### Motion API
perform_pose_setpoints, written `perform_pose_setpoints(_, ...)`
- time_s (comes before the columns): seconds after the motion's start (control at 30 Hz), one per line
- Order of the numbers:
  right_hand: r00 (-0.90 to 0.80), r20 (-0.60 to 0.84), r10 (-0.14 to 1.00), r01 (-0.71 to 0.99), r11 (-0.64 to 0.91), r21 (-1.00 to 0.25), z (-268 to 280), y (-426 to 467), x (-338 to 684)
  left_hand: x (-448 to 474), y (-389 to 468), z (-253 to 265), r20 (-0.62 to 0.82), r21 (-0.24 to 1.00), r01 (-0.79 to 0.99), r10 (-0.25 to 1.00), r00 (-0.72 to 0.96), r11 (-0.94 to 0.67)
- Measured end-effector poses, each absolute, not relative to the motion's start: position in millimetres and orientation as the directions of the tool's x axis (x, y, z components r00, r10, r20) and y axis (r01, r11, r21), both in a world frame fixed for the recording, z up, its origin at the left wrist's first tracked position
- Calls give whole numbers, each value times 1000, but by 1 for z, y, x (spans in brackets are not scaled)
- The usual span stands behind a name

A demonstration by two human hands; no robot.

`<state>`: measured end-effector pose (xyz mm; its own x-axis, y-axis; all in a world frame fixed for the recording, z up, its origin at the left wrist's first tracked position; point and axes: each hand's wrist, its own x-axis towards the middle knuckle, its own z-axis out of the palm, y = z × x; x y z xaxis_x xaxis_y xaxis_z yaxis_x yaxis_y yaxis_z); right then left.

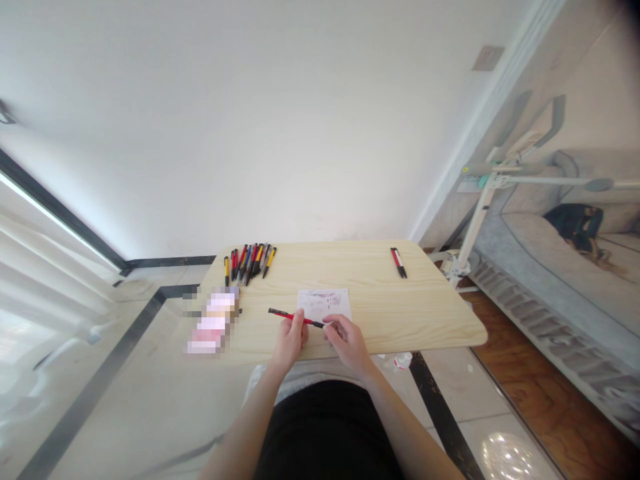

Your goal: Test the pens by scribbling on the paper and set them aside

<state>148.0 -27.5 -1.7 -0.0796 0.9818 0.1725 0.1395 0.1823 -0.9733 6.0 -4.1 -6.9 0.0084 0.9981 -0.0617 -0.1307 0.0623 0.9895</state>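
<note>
A red and black pen (310, 321) lies nearly level over the front of the table, its black clip end pointing left. My left hand (291, 337) is closed around the middle of its barrel. At the black tip end, my right hand (347, 339) pinches with thumb and index finger. Behind both hands a white sheet of paper (324, 302) with printed or drawn marks rests on the table, its near edge partly covered by my fingers.
The light wooden table (370, 293) stands against a white wall. Several pens (249, 263) lie bunched at its back left, and two pens (399, 263) at the back right. A blurred-out pinkish object (215, 320) is at the left edge. Exercise equipment (480, 217) stands right of the table.
</note>
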Motion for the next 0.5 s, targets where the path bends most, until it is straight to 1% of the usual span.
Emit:
perform_pose_setpoints(0.17, -80, 179, 981, 197, 192, -962, 2, -28, 149, 5, -3, -7, -58, 988, -147, 998, -3, 57)
perform_pose_setpoints(0.37, -79, 187, 979, 272, 202, -941, 2, -28, 150, 4, -5, -4, -46, 995, -84, 999, -2, 45)
perform_pose_setpoints(0.5, -82, 203, 976, 269, 218, -938, 5, -29, 150, 4, -7, 1, -119, 991, -64, 993, -25, 117)
